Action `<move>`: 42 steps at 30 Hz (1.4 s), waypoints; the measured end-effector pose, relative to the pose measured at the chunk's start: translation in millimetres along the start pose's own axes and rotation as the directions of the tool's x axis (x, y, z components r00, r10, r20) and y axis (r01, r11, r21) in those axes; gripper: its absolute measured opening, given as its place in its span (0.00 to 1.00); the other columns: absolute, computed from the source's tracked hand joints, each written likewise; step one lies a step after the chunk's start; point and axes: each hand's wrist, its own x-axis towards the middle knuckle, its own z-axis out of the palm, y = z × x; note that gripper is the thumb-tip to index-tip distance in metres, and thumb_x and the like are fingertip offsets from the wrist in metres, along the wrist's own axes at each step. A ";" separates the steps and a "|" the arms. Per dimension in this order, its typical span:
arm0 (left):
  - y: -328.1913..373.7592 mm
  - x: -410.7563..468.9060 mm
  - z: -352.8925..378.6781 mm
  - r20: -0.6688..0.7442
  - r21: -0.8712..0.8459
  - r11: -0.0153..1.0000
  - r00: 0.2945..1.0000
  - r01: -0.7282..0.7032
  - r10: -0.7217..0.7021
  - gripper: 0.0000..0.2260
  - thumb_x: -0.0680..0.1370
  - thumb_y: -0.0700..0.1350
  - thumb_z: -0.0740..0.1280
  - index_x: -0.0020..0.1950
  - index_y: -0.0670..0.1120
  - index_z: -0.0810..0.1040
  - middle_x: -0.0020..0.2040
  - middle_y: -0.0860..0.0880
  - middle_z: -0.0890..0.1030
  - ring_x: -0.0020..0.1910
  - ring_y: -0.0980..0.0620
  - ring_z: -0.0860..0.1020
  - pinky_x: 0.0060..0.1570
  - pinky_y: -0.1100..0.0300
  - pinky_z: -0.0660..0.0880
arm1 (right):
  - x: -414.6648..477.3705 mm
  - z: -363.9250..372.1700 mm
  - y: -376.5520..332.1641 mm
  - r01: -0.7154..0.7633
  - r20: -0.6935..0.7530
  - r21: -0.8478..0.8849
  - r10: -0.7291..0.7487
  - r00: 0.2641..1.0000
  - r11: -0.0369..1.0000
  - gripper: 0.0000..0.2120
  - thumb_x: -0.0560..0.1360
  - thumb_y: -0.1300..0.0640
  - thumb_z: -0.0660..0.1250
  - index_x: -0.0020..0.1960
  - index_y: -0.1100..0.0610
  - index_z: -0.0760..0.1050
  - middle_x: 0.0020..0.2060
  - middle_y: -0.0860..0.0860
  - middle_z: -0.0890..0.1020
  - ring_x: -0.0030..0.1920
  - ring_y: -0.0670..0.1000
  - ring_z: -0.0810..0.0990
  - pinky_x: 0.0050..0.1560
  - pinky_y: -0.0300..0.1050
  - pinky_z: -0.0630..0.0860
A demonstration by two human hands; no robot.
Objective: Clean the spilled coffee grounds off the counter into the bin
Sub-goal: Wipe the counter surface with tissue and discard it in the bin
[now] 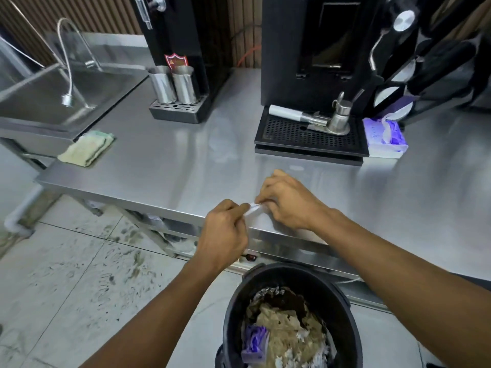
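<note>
While R hand point(287, 205) pinches tissue point(252, 209), bin point(305, 274) below

Premises: commercial coffee-preparation area. A stainless steel counter point(164, 155) carries a black coffee machine point(305, 49) at its rear, with a portafilter point(300, 116) lying on the drip tray point(305, 136). Two steel pitchers point(172, 85) stand at the counter's rear left, before a second black machine point(180, 35). A steel sink point(53, 94) with a flexible tap point(67, 62) adjoins the counter's left end.

Hands meet, arms outstretched.
The left hand point(225, 229) and right hand point(287, 205) pinch one white scrap point(253, 208), fingers curled.
</note>
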 end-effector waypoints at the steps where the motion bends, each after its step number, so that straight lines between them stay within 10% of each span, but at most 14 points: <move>1: -12.4 7.1 -9.3 -0.022 0.038 0.999 1.000 0.015 -0.014 0.15 0.72 0.35 0.63 0.54 0.42 0.84 0.40 0.46 0.79 0.34 0.49 0.78 0.40 0.60 0.75 | 20.2 6.5 -5.9 0.018 -0.015 0.005 -0.018 1.000 1.000 0.09 0.76 0.60 0.69 0.53 0.53 0.85 0.46 0.46 0.83 0.49 0.46 0.68 0.53 0.39 0.69; 9: -80.6 9.7 -26.2 -0.036 0.224 0.946 0.972 0.234 -0.232 0.15 0.72 0.38 0.57 0.45 0.40 0.84 0.38 0.45 0.73 0.30 0.45 0.75 0.32 0.58 0.72 | 117.2 75.2 -33.6 0.105 0.154 -0.065 -0.094 0.984 0.992 0.13 0.70 0.65 0.70 0.49 0.49 0.84 0.42 0.45 0.78 0.45 0.49 0.74 0.45 0.48 0.78; 18: 1.4 -5.4 36.1 0.036 0.099 0.957 0.960 0.272 -0.277 0.11 0.78 0.39 0.59 0.50 0.40 0.80 0.42 0.48 0.70 0.34 0.48 0.72 0.33 0.55 0.71 | 34.9 23.8 18.0 0.072 0.177 0.030 -0.076 0.981 0.997 0.08 0.76 0.59 0.69 0.50 0.51 0.86 0.36 0.40 0.76 0.46 0.44 0.66 0.48 0.40 0.69; 35: 96.8 -19.7 89.7 0.332 0.010 0.996 0.940 -0.090 0.082 0.06 0.78 0.37 0.63 0.48 0.39 0.79 0.40 0.47 0.71 0.37 0.44 0.77 0.39 0.49 0.77 | -142.0 -13.9 64.8 -0.253 -0.030 0.047 0.255 0.966 0.966 0.08 0.73 0.64 0.71 0.50 0.56 0.86 0.37 0.50 0.82 0.43 0.47 0.71 0.45 0.38 0.69; 42: 91.1 -32.1 64.5 0.345 -0.055 0.993 0.932 -0.102 0.115 0.16 0.76 0.36 0.60 0.56 0.47 0.83 0.41 0.52 0.69 0.35 0.55 0.71 0.36 0.59 0.72 | -129.4 -37.2 50.2 -0.179 0.168 -0.017 0.180 0.969 0.984 0.11 0.74 0.63 0.69 0.50 0.50 0.86 0.37 0.45 0.78 0.46 0.45 0.69 0.48 0.41 0.72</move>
